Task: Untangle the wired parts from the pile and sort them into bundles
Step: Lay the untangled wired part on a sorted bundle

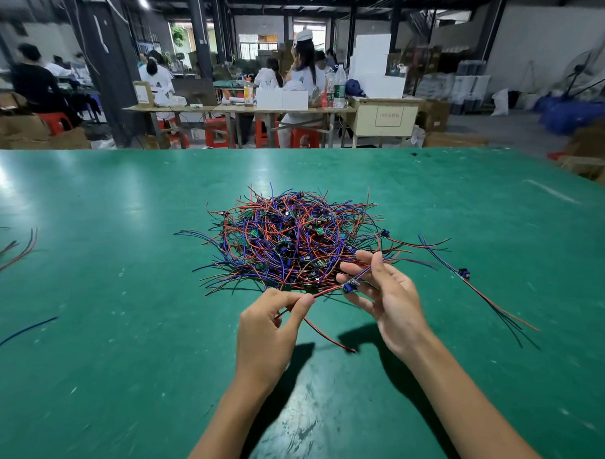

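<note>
A tangled pile of wired parts (291, 240), red and blue leads on small green and blue boards, lies in the middle of the green table (126, 338). Just in front of it, my left hand (267, 337) pinches the red lead (325, 291) of one wired part between thumb and fingertips. My right hand (386, 298) holds the same part at its small blue board (349, 287), fingers partly spread, with the part's blue wires running across the fingers. A red wire end trails down onto the table between my hands.
A separated wired part (464, 274) with long leads lies to the right of the pile. Loose wires (12, 255) lie at the table's left edge, and a single blue wire (23, 332) below them. People sit at benches beyond the table's far edge.
</note>
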The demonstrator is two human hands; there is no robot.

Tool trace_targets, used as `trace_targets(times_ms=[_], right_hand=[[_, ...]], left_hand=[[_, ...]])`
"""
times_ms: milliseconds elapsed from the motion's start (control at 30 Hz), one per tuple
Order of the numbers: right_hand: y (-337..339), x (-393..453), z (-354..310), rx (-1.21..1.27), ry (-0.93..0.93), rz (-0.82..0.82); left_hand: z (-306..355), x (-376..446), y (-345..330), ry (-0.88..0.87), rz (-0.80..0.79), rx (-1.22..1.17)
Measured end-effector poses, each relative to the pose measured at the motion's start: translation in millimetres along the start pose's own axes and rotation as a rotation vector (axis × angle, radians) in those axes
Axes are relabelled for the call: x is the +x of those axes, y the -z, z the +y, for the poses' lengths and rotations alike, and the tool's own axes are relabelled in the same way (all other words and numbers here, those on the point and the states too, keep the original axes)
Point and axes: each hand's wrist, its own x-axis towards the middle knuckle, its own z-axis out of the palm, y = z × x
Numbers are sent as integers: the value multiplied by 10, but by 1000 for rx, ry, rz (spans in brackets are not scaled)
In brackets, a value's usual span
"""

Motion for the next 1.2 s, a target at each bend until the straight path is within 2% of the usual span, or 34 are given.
trace_targets(times_ms=[400,600,667,767,867,933,1100,1167,1200], right_hand=[[-3,14,32,-22,92,218],[7,-2,22,-104,143,317],[35,9,-9,-135,212,382],[131,73,-228,-73,352,396],[284,248,-626,-33,382,405],[434,435,-872,-307,363,466],[879,827,-959,-1474,223,637],[1056,849,-718,-1734,27,586],[1137,829,-571,-1786,-111,532]], left_hand=[[-32,-36,-3,27,-149,137],[0,-65,18,132,-285,13],[19,-66,29,158,-294,-27],[30,-58,36,184,-285,-96],[41,-38,31,195,-274,-116],[39,-36,23,187,-276,-97],[16,-37,21,166,-269,-64],[8,-40,22,174,-271,-46],[7,-40,21,179,-272,-42]])
